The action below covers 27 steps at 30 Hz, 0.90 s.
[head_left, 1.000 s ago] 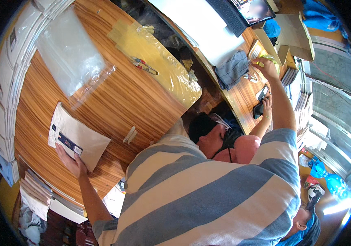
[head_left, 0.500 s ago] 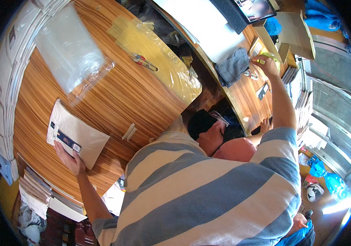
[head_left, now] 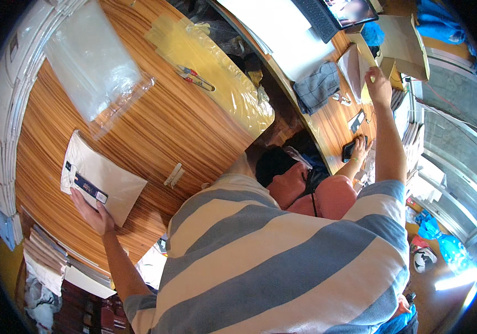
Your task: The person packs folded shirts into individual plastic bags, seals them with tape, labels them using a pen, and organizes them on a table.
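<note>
Wood-grain counter [head_left: 155,128] filling the upper left, bent into a curve by the lens. Along its left rim, a row of stacked white packets [head_left: 2,128]. Further right, a second, narrower wooden counter [head_left: 333,119] with a keyboard [head_left: 313,16] and a screen's corner at the top edge. Bright window light at the right and lower right.

Much hidden by the striped shirt [head_left: 283,261] across the lower middle. Below the right arm, another person in a pink top [head_left: 327,197], face out of sight, one hand on a dark phone [head_left: 352,149].

Left hand [head_left: 91,211] lying flat, fingers spread, on the near corner of a flat beige packet [head_left: 107,181] with a dark label; nothing clasped. Packet on the counter's near left part, beside a small pale clip [head_left: 173,175].

Right hand [head_left: 377,83] reaching far up to the narrow counter, fingers at the edge of a yellow-white sheet [head_left: 364,78]; grip too small to judge whether closed on it.

Clear plastic bags [head_left: 91,55] piled at upper left, contents not discernible. Yellowish transparent bag [head_left: 216,78] in the middle, small red-handled snips [head_left: 194,78] lying on it. Open cardboard box [head_left: 402,42] at the top right, inside not visible.
</note>
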Motion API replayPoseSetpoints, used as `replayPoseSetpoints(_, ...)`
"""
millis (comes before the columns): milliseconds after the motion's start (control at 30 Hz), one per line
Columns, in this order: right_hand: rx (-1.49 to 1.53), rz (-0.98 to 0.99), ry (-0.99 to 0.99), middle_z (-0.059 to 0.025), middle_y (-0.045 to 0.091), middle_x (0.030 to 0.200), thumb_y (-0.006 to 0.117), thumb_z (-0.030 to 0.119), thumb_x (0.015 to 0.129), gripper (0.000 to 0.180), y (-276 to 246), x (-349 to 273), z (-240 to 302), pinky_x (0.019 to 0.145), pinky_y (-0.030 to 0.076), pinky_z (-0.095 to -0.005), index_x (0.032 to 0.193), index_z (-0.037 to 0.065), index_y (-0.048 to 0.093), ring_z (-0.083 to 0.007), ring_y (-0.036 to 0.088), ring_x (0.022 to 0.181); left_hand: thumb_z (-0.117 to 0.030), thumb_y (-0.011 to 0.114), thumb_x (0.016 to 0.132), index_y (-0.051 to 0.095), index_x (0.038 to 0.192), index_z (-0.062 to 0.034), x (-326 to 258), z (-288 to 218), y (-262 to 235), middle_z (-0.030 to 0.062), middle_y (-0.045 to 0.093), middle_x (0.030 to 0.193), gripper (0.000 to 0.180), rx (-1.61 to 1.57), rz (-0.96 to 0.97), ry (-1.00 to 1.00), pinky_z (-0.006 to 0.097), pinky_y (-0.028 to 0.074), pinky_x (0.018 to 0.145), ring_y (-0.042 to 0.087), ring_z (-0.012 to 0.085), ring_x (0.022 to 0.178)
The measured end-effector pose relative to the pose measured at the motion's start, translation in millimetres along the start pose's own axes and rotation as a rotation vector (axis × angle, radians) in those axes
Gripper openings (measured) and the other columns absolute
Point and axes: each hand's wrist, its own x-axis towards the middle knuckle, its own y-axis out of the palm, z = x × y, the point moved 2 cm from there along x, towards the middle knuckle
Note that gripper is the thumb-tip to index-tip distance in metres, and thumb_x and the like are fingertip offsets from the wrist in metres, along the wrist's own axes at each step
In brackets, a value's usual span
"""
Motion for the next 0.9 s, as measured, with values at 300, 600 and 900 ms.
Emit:
replayPoseSetpoints(300, -0.188, -0.092, -0.184, -0.0121, 0.069, 0.101, 0.061, 0.009, 0.094, 0.028, -12, 13, -9, 0.083, 0.057, -0.0514, 0.117, 0.02, 0.069, -0.0396, 0.07, 0.094, -0.046, 0.053, 0.103, 0.032, 0.163, -0.0004, 2, -2, -1, 0.0244, 0.031, 0.169, 0.079, -0.008, 0.007, -0.008, 0.055, 0.017, 0.128, 0.026, 0.0449, 0.156)
replayPoseSetpoints(600, -0.103, -0.126, -0.147, -0.0132, 0.071, 0.104, 0.064, 0.013, 0.095, 0.019, -6, 14, -33, 0.083, 0.059, -0.048, 0.108, 0.015, 0.078, -0.0378, 0.072, 0.096, -0.049, 0.053, 0.102, 0.031, 0.164, -0.0012, 0, 4, 2, 0.0236, 0.03, 0.17, 0.081, -0.007, 0.01, -0.029, 0.054, 0.016, 0.128, 0.025, 0.0441, 0.157)
replayPoseSetpoints(900, 0.095, -0.177, -0.181, -0.0144, 0.074, 0.112, 0.079, 0.019, 0.089, 0.025, -4, 15, -36, 0.087, 0.059, -0.0425, 0.111, 0.008, 0.076, -0.0354, 0.073, 0.101, -0.061, 0.047, 0.104, 0.032, 0.163, -0.0001, -1, 8, 4, 0.0242, 0.03, 0.169, 0.086, -0.027, -0.007, 0.001, 0.055, 0.017, 0.128, 0.026, 0.0439, 0.157)
